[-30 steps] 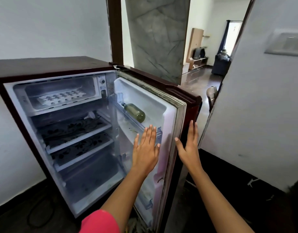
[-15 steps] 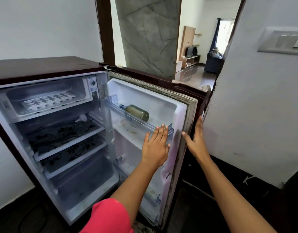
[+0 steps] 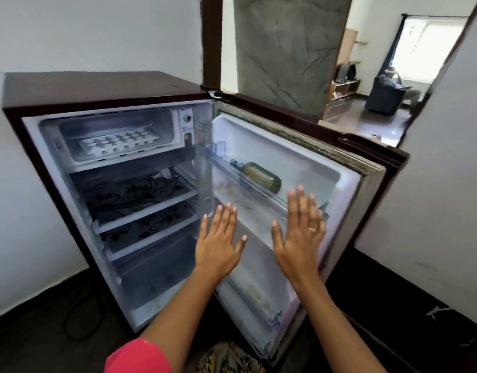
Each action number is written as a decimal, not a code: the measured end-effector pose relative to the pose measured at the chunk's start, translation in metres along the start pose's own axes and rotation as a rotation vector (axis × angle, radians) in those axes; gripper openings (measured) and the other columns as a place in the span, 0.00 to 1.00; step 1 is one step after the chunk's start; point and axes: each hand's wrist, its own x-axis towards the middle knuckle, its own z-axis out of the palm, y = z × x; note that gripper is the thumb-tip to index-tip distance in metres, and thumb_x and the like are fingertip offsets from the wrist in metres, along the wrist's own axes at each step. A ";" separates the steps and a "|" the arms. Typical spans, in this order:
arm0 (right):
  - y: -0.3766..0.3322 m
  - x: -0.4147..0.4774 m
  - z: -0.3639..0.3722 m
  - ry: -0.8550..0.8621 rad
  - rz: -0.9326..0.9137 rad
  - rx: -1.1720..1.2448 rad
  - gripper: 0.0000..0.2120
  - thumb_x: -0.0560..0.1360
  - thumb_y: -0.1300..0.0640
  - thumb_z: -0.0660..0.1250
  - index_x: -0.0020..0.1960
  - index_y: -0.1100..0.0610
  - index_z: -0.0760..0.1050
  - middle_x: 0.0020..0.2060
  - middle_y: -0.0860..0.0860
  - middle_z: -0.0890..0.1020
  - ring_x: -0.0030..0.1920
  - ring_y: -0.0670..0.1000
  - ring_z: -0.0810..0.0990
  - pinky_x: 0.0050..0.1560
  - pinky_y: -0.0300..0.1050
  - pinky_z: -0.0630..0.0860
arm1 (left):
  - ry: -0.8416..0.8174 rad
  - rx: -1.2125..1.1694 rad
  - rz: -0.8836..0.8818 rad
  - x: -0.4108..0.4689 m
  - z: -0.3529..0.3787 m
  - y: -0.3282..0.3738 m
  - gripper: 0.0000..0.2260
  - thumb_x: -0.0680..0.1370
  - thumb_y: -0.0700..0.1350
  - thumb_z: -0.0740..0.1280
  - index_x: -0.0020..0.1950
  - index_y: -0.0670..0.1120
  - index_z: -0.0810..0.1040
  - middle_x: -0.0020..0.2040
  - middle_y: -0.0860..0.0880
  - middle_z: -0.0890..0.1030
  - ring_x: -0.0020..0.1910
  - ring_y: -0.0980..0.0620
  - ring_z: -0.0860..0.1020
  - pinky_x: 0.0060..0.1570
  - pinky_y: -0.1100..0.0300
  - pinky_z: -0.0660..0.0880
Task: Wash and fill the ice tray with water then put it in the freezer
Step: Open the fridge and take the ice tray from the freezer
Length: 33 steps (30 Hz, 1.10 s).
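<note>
A white ice tray (image 3: 118, 143) lies flat inside the freezer compartment (image 3: 162, 118) at the top of a small dark-red fridge (image 3: 97, 84). The fridge door (image 3: 339, 168) stands wide open to the right. My left hand (image 3: 218, 246) is held up with spread fingers in front of the door's inner side, holding nothing. My right hand (image 3: 302, 238), also spread and empty and wearing a ring, is raised beside it before the door shelf. I cannot tell whether either palm touches the door.
A greenish bottle (image 3: 261, 177) lies on its side in the upper door shelf. Two patterned shelves (image 3: 140, 197) sit below the freezer. A black cable (image 3: 78, 319) trails on the floor at the left. A white wall (image 3: 434, 184) is close behind the door. A person sits in the far room (image 3: 391, 82).
My right hand has come off the door's outer edge and now is in front of the door's inner side next to my left hand. The view has shifted left and pulled back.
</note>
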 end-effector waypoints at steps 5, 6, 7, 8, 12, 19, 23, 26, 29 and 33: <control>-0.042 0.004 0.075 -0.304 -0.104 -0.044 0.32 0.76 0.44 0.50 0.76 0.54 0.50 0.76 0.51 0.54 0.76 0.49 0.44 0.73 0.51 0.37 | 0.013 0.027 -0.133 -0.011 0.000 -0.068 0.41 0.65 0.66 0.18 0.74 0.50 0.34 0.74 0.54 0.34 0.72 0.53 0.31 0.63 0.56 0.22; -0.050 0.004 0.088 -0.342 -0.122 -0.049 0.32 0.75 0.43 0.50 0.76 0.54 0.50 0.76 0.52 0.55 0.76 0.49 0.44 0.73 0.51 0.36 | 0.023 0.018 -0.161 -0.012 0.000 -0.082 0.39 0.67 0.67 0.22 0.74 0.50 0.36 0.75 0.54 0.36 0.72 0.52 0.32 0.64 0.56 0.23; -0.058 0.005 0.100 -0.372 -0.140 -0.049 0.33 0.75 0.42 0.51 0.76 0.56 0.51 0.76 0.52 0.56 0.75 0.49 0.45 0.72 0.51 0.35 | 0.024 0.015 -0.185 -0.013 0.000 -0.096 0.37 0.70 0.66 0.25 0.75 0.50 0.36 0.76 0.54 0.37 0.72 0.52 0.32 0.65 0.56 0.23; -0.065 0.007 0.109 -0.386 -0.158 -0.052 0.33 0.75 0.42 0.51 0.76 0.57 0.53 0.75 0.53 0.58 0.75 0.50 0.47 0.72 0.51 0.36 | 0.018 0.018 -0.207 -0.013 0.000 -0.107 0.36 0.70 0.66 0.27 0.75 0.50 0.36 0.75 0.54 0.37 0.72 0.53 0.32 0.65 0.55 0.24; -0.099 0.013 0.148 -0.425 -0.227 -0.048 0.34 0.75 0.40 0.50 0.76 0.57 0.54 0.75 0.52 0.58 0.75 0.50 0.48 0.72 0.52 0.34 | 0.016 0.025 -0.274 -0.012 0.000 -0.149 0.38 0.67 0.67 0.23 0.73 0.51 0.32 0.73 0.55 0.33 0.71 0.56 0.30 0.66 0.55 0.24; -0.140 0.031 0.189 -0.445 -0.305 -0.036 0.34 0.75 0.39 0.48 0.75 0.56 0.55 0.75 0.52 0.59 0.75 0.52 0.48 0.71 0.53 0.31 | 0.047 -0.033 -0.396 -0.004 0.000 -0.189 0.33 0.69 0.63 0.29 0.71 0.50 0.31 0.73 0.54 0.32 0.70 0.56 0.30 0.71 0.54 0.33; -0.156 0.047 0.218 -0.470 -0.355 -0.006 0.35 0.74 0.39 0.45 0.76 0.55 0.54 0.76 0.51 0.57 0.76 0.52 0.48 0.70 0.53 0.30 | 0.055 -0.059 -0.492 0.012 -0.002 -0.213 0.29 0.81 0.59 0.43 0.75 0.48 0.35 0.76 0.51 0.36 0.74 0.54 0.33 0.72 0.54 0.35; -0.168 0.067 0.240 -0.454 -0.366 -0.009 0.34 0.75 0.39 0.46 0.75 0.56 0.59 0.74 0.52 0.61 0.75 0.55 0.56 0.71 0.53 0.33 | 0.058 -0.074 -0.542 0.029 -0.003 -0.231 0.29 0.82 0.57 0.46 0.76 0.47 0.36 0.77 0.50 0.36 0.75 0.52 0.36 0.72 0.54 0.35; -0.177 0.092 0.266 -0.451 -0.391 0.016 0.36 0.74 0.36 0.42 0.76 0.54 0.54 0.76 0.50 0.56 0.75 0.50 0.46 0.69 0.51 0.27 | 0.107 -0.096 -0.587 0.054 -0.002 -0.256 0.29 0.82 0.56 0.47 0.76 0.46 0.38 0.77 0.49 0.38 0.76 0.52 0.37 0.73 0.54 0.36; -0.191 0.131 0.300 -0.447 -0.396 0.040 0.37 0.72 0.35 0.39 0.76 0.52 0.53 0.76 0.48 0.55 0.76 0.49 0.45 0.68 0.50 0.25 | 0.161 -0.075 -0.627 0.092 -0.007 -0.286 0.28 0.82 0.56 0.44 0.76 0.44 0.39 0.78 0.48 0.40 0.76 0.51 0.38 0.73 0.54 0.36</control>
